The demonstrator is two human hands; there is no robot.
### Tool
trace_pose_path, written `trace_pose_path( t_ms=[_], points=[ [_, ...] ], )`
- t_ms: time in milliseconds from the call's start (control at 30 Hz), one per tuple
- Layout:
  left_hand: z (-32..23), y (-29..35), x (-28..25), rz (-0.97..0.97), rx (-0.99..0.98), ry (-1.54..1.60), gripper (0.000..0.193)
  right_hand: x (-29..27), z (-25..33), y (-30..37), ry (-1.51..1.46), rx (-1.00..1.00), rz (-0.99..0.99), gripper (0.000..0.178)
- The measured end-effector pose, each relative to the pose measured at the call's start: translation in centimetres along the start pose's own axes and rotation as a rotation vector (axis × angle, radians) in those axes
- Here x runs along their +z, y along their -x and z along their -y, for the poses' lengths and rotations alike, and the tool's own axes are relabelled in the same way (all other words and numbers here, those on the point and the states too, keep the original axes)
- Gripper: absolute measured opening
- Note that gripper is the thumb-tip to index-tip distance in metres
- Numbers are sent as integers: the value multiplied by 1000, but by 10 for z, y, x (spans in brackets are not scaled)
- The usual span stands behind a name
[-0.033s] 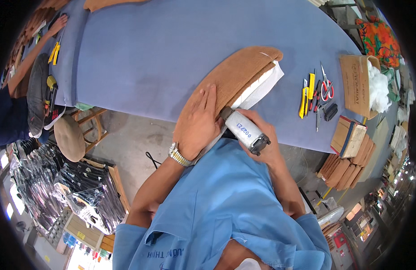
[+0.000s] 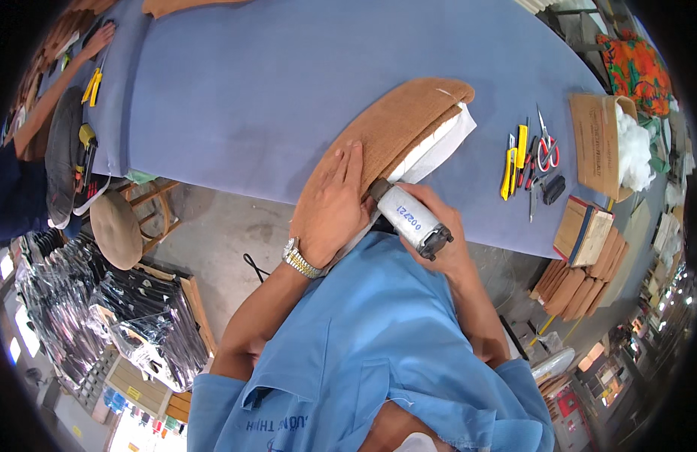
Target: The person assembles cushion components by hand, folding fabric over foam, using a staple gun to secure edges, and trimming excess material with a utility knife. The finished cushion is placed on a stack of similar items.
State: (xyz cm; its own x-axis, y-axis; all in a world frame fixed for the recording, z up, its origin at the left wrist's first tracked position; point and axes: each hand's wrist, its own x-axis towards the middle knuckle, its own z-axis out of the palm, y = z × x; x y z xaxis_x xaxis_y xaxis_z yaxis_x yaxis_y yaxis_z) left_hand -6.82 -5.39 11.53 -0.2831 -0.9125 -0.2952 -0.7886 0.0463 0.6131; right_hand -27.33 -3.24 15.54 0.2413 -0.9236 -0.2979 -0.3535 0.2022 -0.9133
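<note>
Brown, curved and fabric-covered, the long pad [image 2: 405,117] lies at the near edge of the blue table [image 2: 228,105], the flattened left hand [image 2: 332,209] apparently bracing it against the silver cylindrical tool [image 2: 409,217] gripped in the right hand [image 2: 452,235].

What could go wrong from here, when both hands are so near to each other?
The tool in the right hand ends close beside the left hand, so a slip might hurt it. The left hand lies flat on the brown pad without gripping around it, so the pad could shift. The white cloth sticks out near the tool and might get caught.
</note>
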Motion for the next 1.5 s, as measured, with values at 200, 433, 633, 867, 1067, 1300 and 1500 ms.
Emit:
trace_pose_path(
  t_ms=[200,433,633,867,1067,1300,1500],
  points=[
    [6,-7,0,-12,-3,61,93,6,-11,1,85,-113,-55,64],
    [-1,-5,-5,-47,-1,116,88,4,-3,3,82,-131,-23,61],
    [7,-5,7,-35,20,72,99,9,4,-1,44,-40,-8,61],
    [43,-11,-19,152,205,511,85,16,-2,2,27,-122,-64,62],
    [82,-16,8,239,22,775,76,18,-8,4,66,-160,-80,63],
    [34,19,-2,41,136,284,80,15,-14,5,76,-159,-66,62],
    [25,23,2,-52,84,103,87,21,-15,9,91,-194,-103,63]
  ],
)
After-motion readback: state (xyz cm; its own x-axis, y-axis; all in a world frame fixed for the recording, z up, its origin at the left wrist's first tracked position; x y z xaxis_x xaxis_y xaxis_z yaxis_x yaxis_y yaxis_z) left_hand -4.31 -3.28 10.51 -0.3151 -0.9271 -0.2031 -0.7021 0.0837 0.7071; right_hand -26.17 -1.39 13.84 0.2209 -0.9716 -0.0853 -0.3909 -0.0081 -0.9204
